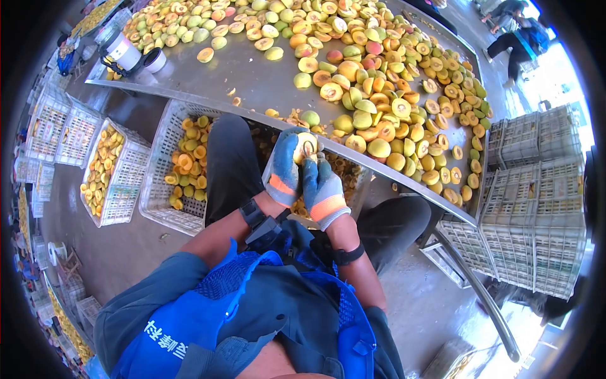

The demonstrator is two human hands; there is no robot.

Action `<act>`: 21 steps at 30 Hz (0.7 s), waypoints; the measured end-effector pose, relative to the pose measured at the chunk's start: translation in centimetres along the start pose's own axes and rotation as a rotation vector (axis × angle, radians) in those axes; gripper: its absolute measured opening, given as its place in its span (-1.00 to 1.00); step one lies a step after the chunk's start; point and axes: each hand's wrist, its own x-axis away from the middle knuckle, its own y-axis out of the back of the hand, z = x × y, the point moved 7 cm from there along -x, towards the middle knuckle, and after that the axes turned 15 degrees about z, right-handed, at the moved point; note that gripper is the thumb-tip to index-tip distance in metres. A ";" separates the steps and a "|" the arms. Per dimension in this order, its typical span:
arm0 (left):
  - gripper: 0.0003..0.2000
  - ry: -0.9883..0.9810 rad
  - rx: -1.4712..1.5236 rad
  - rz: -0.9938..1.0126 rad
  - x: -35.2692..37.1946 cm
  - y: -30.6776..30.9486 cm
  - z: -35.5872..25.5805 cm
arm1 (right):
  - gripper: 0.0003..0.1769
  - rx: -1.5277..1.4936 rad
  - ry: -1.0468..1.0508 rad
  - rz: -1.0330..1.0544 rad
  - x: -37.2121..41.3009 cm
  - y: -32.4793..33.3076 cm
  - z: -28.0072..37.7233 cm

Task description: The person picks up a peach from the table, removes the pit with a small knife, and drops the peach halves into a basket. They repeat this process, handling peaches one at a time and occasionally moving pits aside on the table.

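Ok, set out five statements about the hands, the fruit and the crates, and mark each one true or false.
1. The left hand holds a cut stone fruit. True.
2. The right hand is bare. False: both hands wear gloves.
3. Stacked plastic crates stand to the right of the metal table. True.
4. Only whole fruit lies on the table. False: many stone fruit halves lie there.
5. The crate beside the person's left leg is empty. False: it holds fruit pieces.
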 end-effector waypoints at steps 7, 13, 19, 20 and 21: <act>-0.69 0.113 0.538 0.048 0.0 -1.6 -1.6 | -0.59 -0.041 0.014 0.066 0.0 0.0 -0.2; -0.79 0.065 0.174 0.146 -0.3 -0.6 0.3 | -0.60 -0.233 0.074 0.109 -0.8 -0.9 -2.9; -0.68 0.105 0.440 -0.034 0.1 -1.3 0.0 | -0.61 -0.236 0.075 0.070 -0.6 -0.9 -2.1; -0.68 0.052 0.207 -0.016 -0.1 -1.0 -0.5 | -0.62 -0.253 0.104 0.014 -0.5 -1.5 -2.4; -0.68 -0.001 -0.023 0.004 -0.4 -0.8 -1.0 | -0.63 -0.269 0.130 -0.045 -0.2 -1.4 -2.0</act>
